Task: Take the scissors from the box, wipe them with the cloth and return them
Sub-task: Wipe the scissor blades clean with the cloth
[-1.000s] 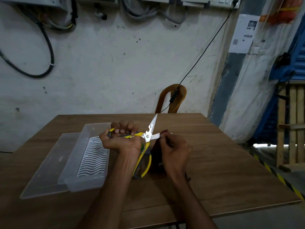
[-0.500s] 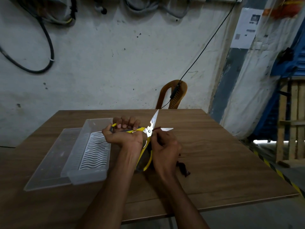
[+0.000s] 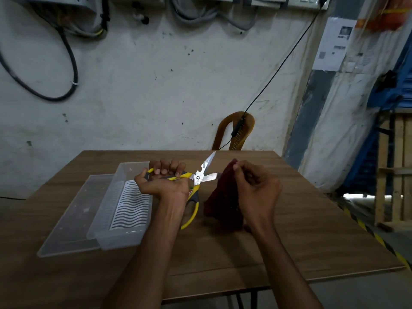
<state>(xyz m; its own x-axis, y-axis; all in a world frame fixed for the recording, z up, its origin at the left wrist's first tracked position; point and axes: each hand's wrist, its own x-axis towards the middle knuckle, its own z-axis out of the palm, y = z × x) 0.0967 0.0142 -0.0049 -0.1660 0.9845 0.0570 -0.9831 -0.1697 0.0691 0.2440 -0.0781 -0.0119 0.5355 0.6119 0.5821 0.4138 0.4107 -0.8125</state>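
The scissors (image 3: 201, 178) are out of the box (image 3: 124, 204) and held up over the desk (image 3: 289, 230), blades spread apart. The left hand (image 3: 165, 181) is clenched round the upper yellow handle, with the other handle loop hanging down below the wrist. One blade points up and away toward the far edge of the desk; the other lies nearly level and points right, straight at the cloth (image 3: 223, 197).

The right hand (image 3: 256, 192) pinches the dark red cloth between thumb and fingertips at its top, so the cloth hangs down to the desk just right of the blades. The level blade's tip meets the cloth's edge or slips just behind it; which one cannot be told. So the coming wipe turns on this: the blade's long axis runs left to right, the cloth lies at its tip, and the right hand is the nearer one to draw the cloth along it toward the pivot.

Half a second ago the right hand was pressed close against the pivot with the cloth bunched underneath. Now it has pulled out to the right and lifted the cloth clear, likely to take a fresh hold. The box is empty, beside the left forearm.
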